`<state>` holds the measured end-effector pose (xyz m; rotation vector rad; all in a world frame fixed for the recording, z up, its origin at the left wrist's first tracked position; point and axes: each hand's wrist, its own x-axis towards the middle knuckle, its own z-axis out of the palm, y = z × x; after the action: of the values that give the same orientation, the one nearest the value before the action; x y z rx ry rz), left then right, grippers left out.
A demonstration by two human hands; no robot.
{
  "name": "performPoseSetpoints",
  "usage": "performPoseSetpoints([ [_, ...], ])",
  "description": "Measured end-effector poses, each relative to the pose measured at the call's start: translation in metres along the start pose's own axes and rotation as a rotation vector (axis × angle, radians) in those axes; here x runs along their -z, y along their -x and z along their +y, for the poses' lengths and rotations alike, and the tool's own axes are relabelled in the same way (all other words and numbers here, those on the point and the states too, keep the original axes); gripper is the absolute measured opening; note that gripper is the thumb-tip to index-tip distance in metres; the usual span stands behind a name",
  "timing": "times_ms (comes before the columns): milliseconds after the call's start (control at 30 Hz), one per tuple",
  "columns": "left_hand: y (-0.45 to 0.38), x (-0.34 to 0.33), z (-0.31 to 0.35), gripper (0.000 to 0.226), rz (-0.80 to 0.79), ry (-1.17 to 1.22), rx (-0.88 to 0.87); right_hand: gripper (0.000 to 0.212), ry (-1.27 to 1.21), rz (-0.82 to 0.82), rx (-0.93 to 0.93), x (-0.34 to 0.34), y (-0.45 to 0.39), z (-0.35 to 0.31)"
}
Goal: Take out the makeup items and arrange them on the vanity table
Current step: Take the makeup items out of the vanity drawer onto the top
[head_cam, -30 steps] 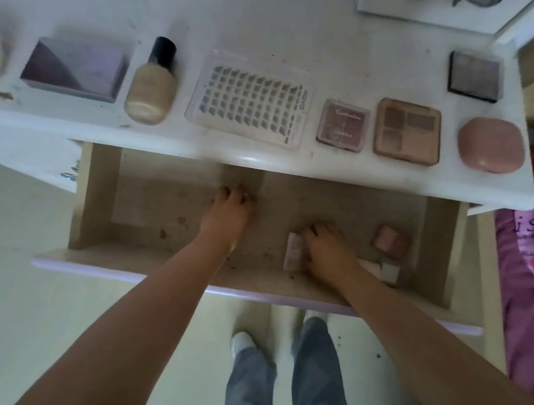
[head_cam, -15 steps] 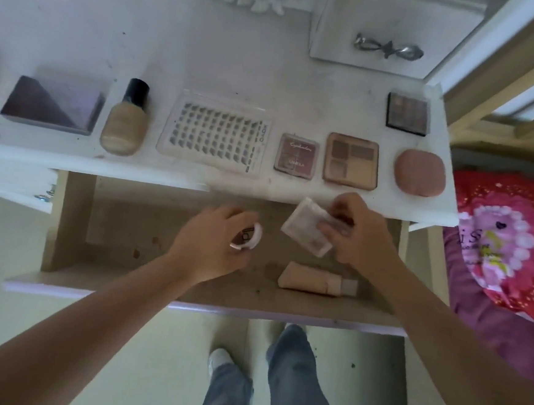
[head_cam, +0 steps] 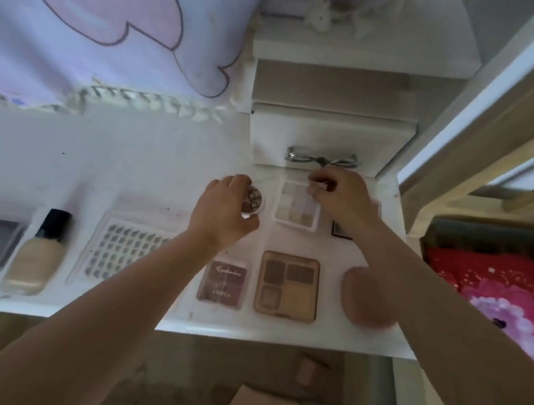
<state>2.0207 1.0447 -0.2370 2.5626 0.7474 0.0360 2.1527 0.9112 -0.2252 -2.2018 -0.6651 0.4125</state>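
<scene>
Our left hand [head_cam: 223,211] grips a round compact [head_cam: 253,202]; our right hand [head_cam: 339,198] seemingly pinches the pale eyeshadow palette [head_cam: 295,209] on the vanity table [head_cam: 134,166].

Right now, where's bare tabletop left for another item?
Free: the white vanity top behind the clear lash tray and beige foundation bottle, left of the left hand. Crowded: the right end, around the white-framed eyeshadow palette, tan quad palette and pink compact.

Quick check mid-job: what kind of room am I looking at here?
Most likely a bedroom: a white vanity table laid out with makeup such as the tan four-pan eyeshadow palette, and red floral bedding beside it.
</scene>
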Motion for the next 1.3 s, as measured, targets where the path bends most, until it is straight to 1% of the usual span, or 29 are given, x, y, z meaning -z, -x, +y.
performPoseSetpoints([
  [67,-0.012,-0.007,-0.001,0.054,0.002,0.006,0.018,0.025,0.069,0.011,0.036,-0.010,-0.010,0.011],
  [133,-0.018,-0.014,-0.004,0.049,0.019,0.015,0.009,0.027,0.204,0.028,0.077,-0.017,-0.013,0.021],
  [200,-0.022,-0.019,-0.007,0.044,0.030,0.016,-0.003,0.024,0.300,0.072,0.192,-0.024,-0.013,0.028],
  [267,-0.023,-0.022,-0.011,0.044,0.030,0.006,-0.024,0.019,0.362,0.065,0.316,-0.032,-0.014,0.036],
  [300,-0.023,-0.022,-0.012,0.046,0.024,-0.006,-0.041,0.018,0.394,0.062,0.347,-0.036,-0.014,0.039],
  [333,-0.021,-0.021,-0.014,0.049,0.017,-0.023,-0.058,0.018,0.424,0.039,0.354,-0.037,-0.014,0.041],
  [400,-0.010,-0.017,-0.012,0.053,0.030,-0.031,-0.099,0.018,0.472,0.049,0.371,-0.036,-0.010,0.041],
  [433,-0.002,-0.015,-0.011,0.052,0.084,-0.027,-0.157,0.017,0.488,0.074,0.383,-0.033,-0.007,0.040],
  [533,0.036,-0.017,-0.012,0.038,0.349,-0.056,-0.432,0.019,0.477,0.194,0.492,-0.022,0.023,0.032],
  [567,0.053,-0.020,-0.015,0.034,0.396,-0.047,-0.523,0.021,0.440,0.227,0.538,-0.017,0.041,0.030],
  [600,0.072,-0.026,-0.018,0.030,0.401,-0.027,-0.610,0.022,0.411,0.246,0.570,-0.013,0.065,0.030],
  [633,0.093,-0.032,-0.022,0.028,0.361,0.003,-0.684,0.021,0.404,0.248,0.587,-0.010,0.092,0.031],
  [667,0.114,-0.041,-0.027,0.027,0.287,0.027,-0.735,0.020,0.401,0.226,0.601,-0.009,0.120,0.034],
  [733,0.154,-0.064,-0.041,0.027,0.081,0.016,-0.769,0.020,0.330,0.081,0.591,-0.015,0.177,0.049],
  [767,0.170,-0.075,-0.047,0.029,-0.047,-0.025,-0.753,0.020,0.319,-0.012,0.556,-0.022,0.202,0.059],
  [800,0.184,-0.085,-0.050,0.031,-0.199,-0.069,-0.705,0.020,0.344,-0.100,0.510,-0.030,0.223,0.070],
  [867,0.205,-0.103,-0.048,0.036,-0.478,-0.154,-0.547,0.017,0.443,-0.243,0.384,-0.046,0.250,0.094],
  [900,0.213,-0.113,-0.045,0.039,-0.568,-0.189,-0.473,0.021,0.487,-0.287,0.301,-0.054,0.256,0.104],
  [933,0.218,-0.123,-0.040,0.044,-0.618,-0.218,-0.406,0.029,0.517,-0.312,0.197,-0.062,0.259,0.113],
  [1000,0.224,-0.141,-0.032,0.051,-0.645,-0.257,-0.291,0.042,0.563,-0.334,-0.031,-0.076,0.254,0.121],
  [1033,0.223,-0.150,-0.031,0.049,-0.635,-0.280,-0.240,0.045,0.590,-0.337,-0.100,-0.082,0.249,0.123],
  [1067,0.222,-0.156,-0.029,0.046,-0.623,-0.296,-0.199,0.047,0.623,-0.347,-0.132,-0.087,0.245,0.125],
  [1133,0.220,-0.164,-0.028,0.037,-0.601,-0.343,-0.155,0.045,0.688,-0.375,-0.149,-0.095,0.237,0.127],
  [1200,0.217,-0.165,-0.028,0.034,-0.576,-0.402,-0.154,0.043,0.756,-0.411,-0.139,-0.098,0.233,0.130],
  [1300,0.213,-0.163,-0.033,0.034,-0.626,-0.451,-0.178,0.044,0.803,-0.456,-0.126,-0.096,0.232,0.135],
])
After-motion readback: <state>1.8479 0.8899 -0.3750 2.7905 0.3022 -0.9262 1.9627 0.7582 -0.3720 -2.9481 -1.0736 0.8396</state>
